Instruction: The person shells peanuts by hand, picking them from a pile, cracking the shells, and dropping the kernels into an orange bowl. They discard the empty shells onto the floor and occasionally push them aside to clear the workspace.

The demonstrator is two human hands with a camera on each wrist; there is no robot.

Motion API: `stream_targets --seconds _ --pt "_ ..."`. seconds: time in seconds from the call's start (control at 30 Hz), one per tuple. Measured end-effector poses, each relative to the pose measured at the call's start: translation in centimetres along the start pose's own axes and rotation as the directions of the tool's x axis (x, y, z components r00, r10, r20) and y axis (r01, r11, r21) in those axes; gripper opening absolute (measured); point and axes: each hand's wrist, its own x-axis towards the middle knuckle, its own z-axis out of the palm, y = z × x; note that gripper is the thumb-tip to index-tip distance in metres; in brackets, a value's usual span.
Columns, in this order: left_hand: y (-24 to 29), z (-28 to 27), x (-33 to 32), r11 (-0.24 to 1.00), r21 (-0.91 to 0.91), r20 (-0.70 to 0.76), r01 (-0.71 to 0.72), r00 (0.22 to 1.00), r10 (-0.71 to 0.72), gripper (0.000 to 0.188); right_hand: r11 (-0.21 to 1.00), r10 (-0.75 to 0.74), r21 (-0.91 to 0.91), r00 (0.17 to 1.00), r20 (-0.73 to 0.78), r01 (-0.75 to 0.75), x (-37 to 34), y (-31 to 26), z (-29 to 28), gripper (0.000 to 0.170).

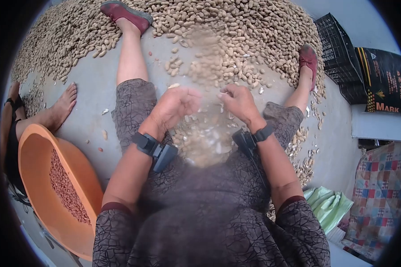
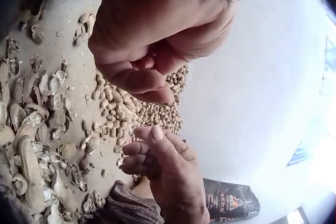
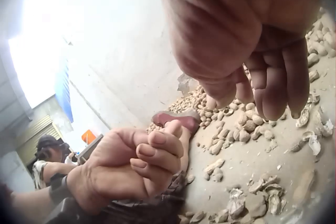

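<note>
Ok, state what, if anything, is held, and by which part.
The left grip seems to hold a reddish peanut kernel, its held part hidden; whether the right grip holds anything can't be told.

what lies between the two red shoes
In the head view, a heap of unshelled peanuts fills the stretch from the left shoe to the right shoe, partly blurred near the middle.

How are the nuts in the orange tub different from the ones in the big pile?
The tub nuts are reddish with no shells; the pile nuts are tan and in shells. The tub nuts lie in the orange tub, the pile nuts on the floor. Each tub nut looks smaller than a pile nut. Both lie heaped together.
</note>
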Motion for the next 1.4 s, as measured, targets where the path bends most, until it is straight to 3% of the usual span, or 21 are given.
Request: stream_targets --seconds 0.07,0.13,0.23,0.47,0.57,0.63,0.77,0.83,0.9,0.97,1.03,1.23,1.37,1.4 --pt "-0.1 -0.3 0.7 0.999 -0.033 -0.029 -0.019 0.999 0.018 0.02 0.999 -0.009 -0.034 0.997 -0.072 0.007 2.0 1.0 0.8 0.023" --pt "-1.0 -1.0 1.2 0.997 -0.067 -0.063 -0.033 0.998 0.028 0.02 0.976 -0.011 -0.215 0.99 -0.138 -0.019 3.5 1.9 2.0 0.024" --pt "-2.9 -2.0 1.9 0.991 -0.127 -0.165 -0.048 0.986 0.026 0.019 0.939 -0.016 -0.343 0.996 -0.093 -0.017 4.9 3.1 3.6 0.023" --pt "-3.7 -1.7 2.9 0.998 -0.06 -0.15 -0.022 0.989 0.013 0.02 0.918 -0.005 -0.392 0.986 -0.168 -0.062 5.3 4.1 4.9 0.02" --pt "-4.3 -2.2 3.4 0.998 -0.06 -0.139 -0.036 0.99 0.027 0.018 0.961 -0.031 -0.276 0.975 -0.218 -0.031 4.5 4.2 5.1 0.017" --pt "-4.3 -2.1 3.4 0.997 -0.057 -0.12 -0.049 0.992 0.042 0.017 0.999 -0.026 -0.027 0.992 -0.125 0.023 3.7 3.4 4.6 0.014" --pt "-4.6 -1.3 3.3 0.997 0.07 -0.11 -0.038 0.993 0.045 0.015 0.981 -0.084 0.172 0.996 -0.03 0.088 1.9 0.7 3.6 0.012" --pt "-4.7 -1.4 2.9 0.987 0.155 -0.102 -0.035 0.993 0.052 0.015 0.919 0.004 0.394 0.998 0.056 -0.025 0.9 -1.0 3.0 0.01" --pt "-4.5 -1.4 2.4 0.982 0.169 -0.002 -0.088 0.996 0.09 0.013 0.888 0.022 0.456 0.996 0.082 -0.057 0.2 -1.6 2.8 0.01" --pt "-4.3 -1.0 1.8 0.981 0.172 0.007 -0.085 0.996 0.085 0.013 0.859 0.036 0.504 0.993 0.109 -0.087 -0.5 -2.1 2.3 0.01" --pt "-4.0 -0.5 1.3 0.982 0.168 0.019 -0.087 0.996 0.085 0.013 0.704 0.085 0.676 0.971 0.224 -0.218 -1.1 -2.6 1.7 0.01" --pt "-3.5 0.2 -0.4 0.991 0.084 0.151 -0.102 0.984 0.089 0.011 0.573 0.024 0.789 0.967 0.254 -0.222 -2.6 -3.4 0.9 0.012" --pt "-4.3 0.7 -0.7 0.954 0.225 0.122 -0.199 0.977 0.175 0.016 0.532 0.022 0.809 0.959 0.282 -0.25 -3.3 -3.4 0.8 0.012" --pt "-4.5 0.9 -0.8 0.941 0.258 0.097 -0.22 0.975 0.202 0.019 0.475 0.012 0.841 0.957 0.29 -0.26 -3.6 -3.4 0.7 0.012"
